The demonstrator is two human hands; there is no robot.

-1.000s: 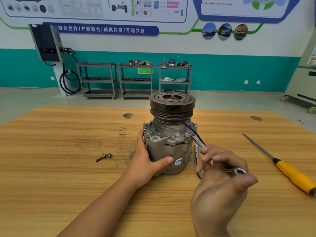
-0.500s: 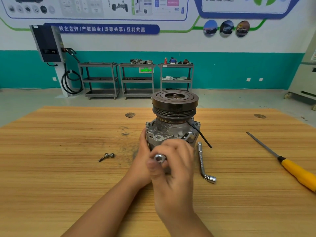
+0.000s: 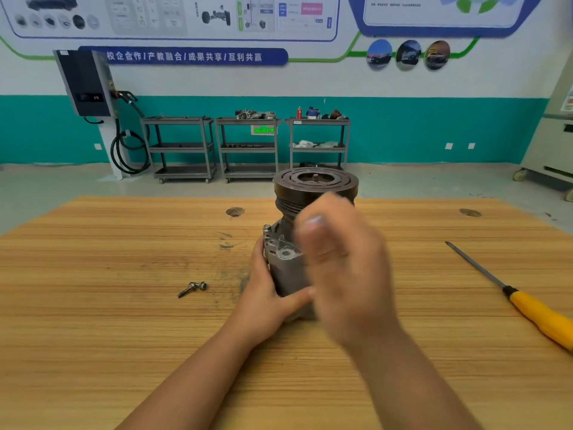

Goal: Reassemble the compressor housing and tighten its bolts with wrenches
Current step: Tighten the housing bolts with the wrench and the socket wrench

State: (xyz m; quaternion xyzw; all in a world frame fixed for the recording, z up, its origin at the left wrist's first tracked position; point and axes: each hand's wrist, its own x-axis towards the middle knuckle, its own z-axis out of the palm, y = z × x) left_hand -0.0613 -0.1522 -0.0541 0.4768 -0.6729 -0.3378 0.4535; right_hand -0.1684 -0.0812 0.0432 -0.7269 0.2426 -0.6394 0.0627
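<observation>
Two hands are working at the compressor, which is standing upright near the middle of the wooden table with its dark grooved pulley on top. The left hand is wrapping around the grey housing from the left, palm pressing against its side and thumb lying across its lower front, so the fingers are clamped on the body. The right hand is hovering in front of the compressor's right half, smeared by motion blur; its fingers are looking curled, but whether they are gripping anything cannot be told. Two loose bolts are lying together on the table to the left, apart from the compressor. A yellow-handled screwdriver is resting well to the right, its shaft pointing away toward the far side.
</observation>
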